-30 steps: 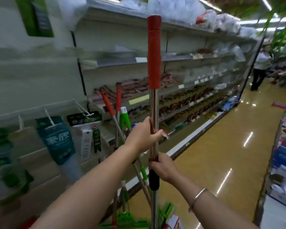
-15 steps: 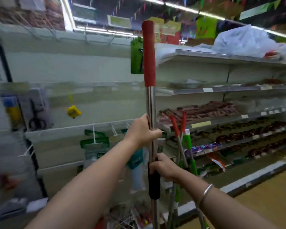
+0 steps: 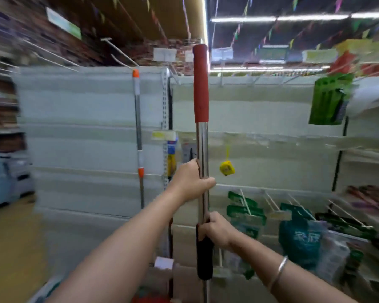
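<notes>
I hold a long metal pole point(image 3: 202, 145) upright in front of me; it has a red foam grip at the top and a black sleeve lower down. My left hand point(image 3: 189, 181) grips the bare steel part, fingers wrapped round it. My right hand point(image 3: 217, 231) grips it lower, at the top of the black sleeve; a silver bangle sits on that wrist. The pole's lower end is out of view.
A white shop shelving unit point(image 3: 92, 132) faces me. Another pole with orange fittings point(image 3: 138, 136) leans against it. A yellow tape measure point(image 3: 227, 168) hangs on a hook. Green and teal packets point(image 3: 300, 232) hang at the lower right. Yellowish floor lies at the left.
The view has swung left, from the aisle and stocked shelves to the shelving unit's end panel. Both hands keep the same hold on the upright pole.
</notes>
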A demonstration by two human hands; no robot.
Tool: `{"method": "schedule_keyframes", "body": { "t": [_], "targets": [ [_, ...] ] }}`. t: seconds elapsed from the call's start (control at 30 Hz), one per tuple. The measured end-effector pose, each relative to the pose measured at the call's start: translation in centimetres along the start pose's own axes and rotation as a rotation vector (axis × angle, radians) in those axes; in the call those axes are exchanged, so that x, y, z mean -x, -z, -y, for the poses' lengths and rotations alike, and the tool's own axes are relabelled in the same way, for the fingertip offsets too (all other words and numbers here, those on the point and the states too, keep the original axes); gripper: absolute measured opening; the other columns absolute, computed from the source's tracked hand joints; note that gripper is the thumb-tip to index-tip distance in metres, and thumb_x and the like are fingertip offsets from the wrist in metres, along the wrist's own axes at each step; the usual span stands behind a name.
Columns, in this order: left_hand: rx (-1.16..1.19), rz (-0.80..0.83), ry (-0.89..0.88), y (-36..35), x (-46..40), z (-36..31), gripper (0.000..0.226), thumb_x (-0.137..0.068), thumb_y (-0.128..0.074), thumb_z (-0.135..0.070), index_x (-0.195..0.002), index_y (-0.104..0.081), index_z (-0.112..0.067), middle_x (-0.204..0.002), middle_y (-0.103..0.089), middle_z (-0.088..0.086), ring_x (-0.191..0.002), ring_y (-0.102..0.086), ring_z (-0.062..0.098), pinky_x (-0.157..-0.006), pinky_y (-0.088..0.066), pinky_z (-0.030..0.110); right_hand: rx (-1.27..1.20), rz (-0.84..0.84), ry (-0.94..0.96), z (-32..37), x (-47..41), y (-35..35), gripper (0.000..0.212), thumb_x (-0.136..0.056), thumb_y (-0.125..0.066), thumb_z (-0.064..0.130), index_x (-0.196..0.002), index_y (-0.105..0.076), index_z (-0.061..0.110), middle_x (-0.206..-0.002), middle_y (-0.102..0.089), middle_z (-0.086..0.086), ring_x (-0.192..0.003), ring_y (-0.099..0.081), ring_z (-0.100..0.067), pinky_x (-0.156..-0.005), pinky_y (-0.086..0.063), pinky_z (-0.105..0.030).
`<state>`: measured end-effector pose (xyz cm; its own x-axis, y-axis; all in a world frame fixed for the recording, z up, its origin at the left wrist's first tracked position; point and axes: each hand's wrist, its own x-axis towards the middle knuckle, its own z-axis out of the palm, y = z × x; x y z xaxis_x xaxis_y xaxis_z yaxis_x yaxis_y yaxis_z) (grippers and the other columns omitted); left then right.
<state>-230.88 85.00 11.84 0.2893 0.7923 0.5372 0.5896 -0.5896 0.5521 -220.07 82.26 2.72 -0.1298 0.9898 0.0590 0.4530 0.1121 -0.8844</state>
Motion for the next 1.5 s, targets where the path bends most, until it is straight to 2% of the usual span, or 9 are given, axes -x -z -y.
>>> {"method": "schedule_keyframes", "body": {
  "t": [0.2,0.3,0.4,0.5,0.63,0.77,1.2,1.4,1.5],
  "targets": [
    [-0.059,-0.040,0.200,7.6,-0.5,8.6,0.029,-0.076,-0.062,-0.022,-0.056,-0.041,-0.019,-0.049,-0.045,-0.008,-0.046,-0.044,0.009,-0.049,-0.036,0.023,0.073,0.178,0.132,3.6,-8.2,-9.0,0.010,-0.058,-0.057,0.013,-0.049,-0.053,0.016,-0.055,-0.054,-0.003,-0.050,-0.049,-0.015,-0.048,-0.036,-0.023],
    [-0.040,-0.066,0.261,10.3,-1.1,11.7,0.023,-0.067,-0.057,-0.028,-0.051,-0.043,-0.018,-0.043,-0.041,-0.007,-0.045,-0.045,0.018,-0.053,-0.040,0.030,0.087,0.249,0.158,5.4,-11.6,-12.2,0.014,-0.065,-0.058,0.013,-0.052,-0.054,0.015,-0.053,-0.052,-0.002,-0.046,-0.050,-0.014,-0.045,-0.039,-0.022],
    [0.031,-0.169,0.340,12.3,-2.2,14.0,0.022,-0.071,-0.056,-0.013,-0.050,-0.053,-0.018,-0.043,-0.053,-0.005,-0.053,-0.064,0.024,-0.054,-0.049,0.029,0.094,0.277,0.174,7.3,-14.8,-14.8,0.013,-0.065,-0.059,0.014,-0.053,-0.054,0.016,-0.054,-0.052,-0.002,-0.050,-0.052,-0.018,-0.049,-0.043,-0.027],
    [0.160,-0.332,0.415,13.7,-3.8,15.7,0.026,-0.081,-0.057,-0.008,-0.056,-0.055,-0.005,-0.041,-0.057,0.003,-0.038,-0.057,0.013,-0.051,-0.052,0.025,0.097,0.281,0.209,9.0,-17.8,-16.8,0.010,-0.064,-0.060,0.018,-0.057,-0.055,0.015,-0.056,-0.052,-0.004,-0.054,-0.054,-0.021,-0.053,-0.045,-0.031],
    [0.187,-0.429,0.439,15.9,-5.6,18.0,0.043,-0.087,-0.054,-0.019,-0.046,-0.054,-0.004,-0.039,-0.053,0.006,-0.038,-0.051,0.016,-0.043,-0.044,0.015,0.092,0.295,0.257,11.5,-21.2,-19.0,0.010,-0.065,-0.059,0.019,-0.059,-0.053,0.013,-0.061,-0.052,-0.007,-0.058,-0.053,-0.022,-0.054,-0.044,-0.032],
    [0.230,-0.472,0.459,18.9,-7.1,20.8,0.033,-0.088,-0.053,-0.016,-0.060,-0.052,0.001,-0.044,-0.049,0.011,-0.026,-0.044,0.009,-0.033,-0.039,0.013,0.137,0.308,0.292,13.9,-24.4,-21.3,0.016,-0.066,-0.061,0.022,-0.057,-0.052,0.011,-0.066,-0.054,-0.010,-0.058,-0.054,-0.023,-0.054,-0.045,-0.032],
    [0.329,-0.442,0.434,27.6,-13.8,33.8,0.025,-0.088,-0.051,-0.011,-0.065,-0.047,-0.005,-0.049,-0.045,0.010,-0.025,-0.042,0.011,-0.032,-0.038,0.016,0.280,0.342,0.296,21.1,-36.2,-28.6,0.021,-0.077,-0.066,0.018,-0.061,-0.054,0.014,-0.060,-0.056,-0.002,-0.049,-0.054,-0.013,-0.047,-0.046,-0.021],
    [0.321,-0.416,0.435,30.6,-16.8,39.6,0.025,-0.085,-0.052,-0.011,-0.063,-0.049,0.000,-0.043,-0.046,0.010,-0.029,-0.043,0.018,-0.035,-0.038,0.018,0.306,0.407,0.287,26.0,-42.2,-28.6,0.022,-0.088,-0.058,0.022,-0.104,-0.058,0.008,-0.093,-0.063,-0.006,-0.084,-0.063,-0.020,-0.066,-0.052,-0.027],
    [0.322,-0.424,0.456,31.9,-18.2,42.7,0.025,-0.085,-0.052,-0.010,-0.063,-0.051,0.000,-0.040,-0.046,0.009,-0.031,-0.044,0.019,-0.039,-0.041,0.022,0.192,0.310,0.299,29.7,-45.1,-26.6,0.015,-0.090,-0.051,0.019,-0.100,-0.057,0.009,-0.096,-0.063,-0.007,-0.088,-0.062,-0.022,-0.072,-0.053,-0.030]
  ]
}}
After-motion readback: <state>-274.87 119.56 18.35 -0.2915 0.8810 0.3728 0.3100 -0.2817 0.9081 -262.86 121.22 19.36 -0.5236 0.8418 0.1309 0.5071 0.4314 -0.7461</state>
